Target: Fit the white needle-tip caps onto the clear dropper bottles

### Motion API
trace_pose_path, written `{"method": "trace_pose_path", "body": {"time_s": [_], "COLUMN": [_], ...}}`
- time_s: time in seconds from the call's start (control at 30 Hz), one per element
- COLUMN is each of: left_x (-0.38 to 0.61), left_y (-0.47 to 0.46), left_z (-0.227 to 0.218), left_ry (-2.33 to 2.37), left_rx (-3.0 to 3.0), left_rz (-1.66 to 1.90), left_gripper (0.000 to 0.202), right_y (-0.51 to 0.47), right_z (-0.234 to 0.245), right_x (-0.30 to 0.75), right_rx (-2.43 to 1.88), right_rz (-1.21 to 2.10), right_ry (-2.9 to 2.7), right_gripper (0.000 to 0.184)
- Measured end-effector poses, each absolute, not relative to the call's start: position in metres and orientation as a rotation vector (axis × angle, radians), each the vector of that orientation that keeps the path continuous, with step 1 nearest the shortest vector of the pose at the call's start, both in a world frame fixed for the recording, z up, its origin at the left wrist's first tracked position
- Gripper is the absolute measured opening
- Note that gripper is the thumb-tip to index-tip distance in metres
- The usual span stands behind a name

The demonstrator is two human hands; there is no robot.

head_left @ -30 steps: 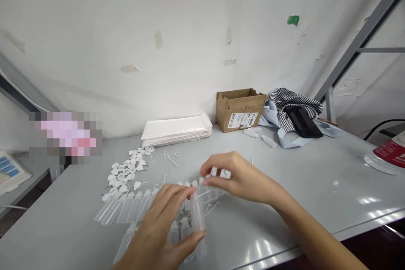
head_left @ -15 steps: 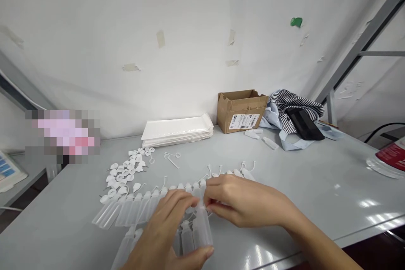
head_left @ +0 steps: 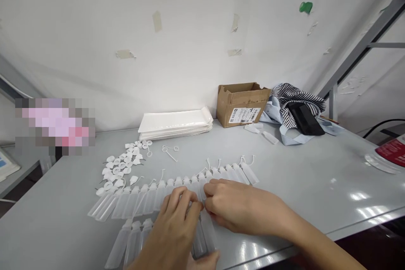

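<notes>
A white wall marked with torn tape [head_left: 177, 84] is seen behind everything, with a smooth grey surface [head_left: 300, 185] set below it. Across the surface, a long slanting rear row of slim translucent plastic bottles [head_left: 152, 196] is laid side by side, the necks pointed toward the wall. Nearer the edge, a shorter front row of the same bottles [head_left: 118, 244] is partly covered by the left hand [head_left: 175, 221]. One translucent bottle [head_left: 208, 230] is held in that hand at the right end of the front row, the bent fingers placed near its neck and the thumb at its lower end. The right hand [head_left: 242, 204] is set just beside that neck, its fingers narrowly curled; whether anything is pinched there cannot be told. By the wall, a stack of flat white envelopes [head_left: 174, 122] is placed near an open brown cardboard box [head_left: 234, 103]. Beside the box, a striped and pale-blue cloth [head_left: 286, 95] is heaped, with a flat black case [head_left: 306, 118] rested on it. To the left, small white plastic caps [head_left: 128, 159] are scattered, and near them thin white ring-ended sticks [head_left: 171, 155] are laid.
</notes>
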State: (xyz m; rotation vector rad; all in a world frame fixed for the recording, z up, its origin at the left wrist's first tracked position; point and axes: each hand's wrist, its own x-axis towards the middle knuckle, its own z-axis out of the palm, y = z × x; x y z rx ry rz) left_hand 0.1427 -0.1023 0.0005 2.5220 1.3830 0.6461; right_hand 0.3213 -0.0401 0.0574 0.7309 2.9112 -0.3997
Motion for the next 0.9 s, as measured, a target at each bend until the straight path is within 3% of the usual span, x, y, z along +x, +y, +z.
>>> {"method": "trace_pose_path", "body": {"time_s": [0.43, 0.9], "left_x": [0.14, 0.129], "left_y": [-0.104, -0.112], "left_z": [0.002, 0.001], "left_ry": [1.45, 1.431], "left_rx": [2.675, 2.908], "left_rz": [0.581, 0.612], "left_gripper": [0.035, 0.049], "right_y": [-0.04, -0.038], "right_z": [0.054, 0.051], "right_x": [0.315, 0.315], "right_rx": [0.726, 0.769], "right_rz": [-0.341, -0.343], "right_ry": [2.969, 2.933], "right_gripper": [0.022, 0.02]}}
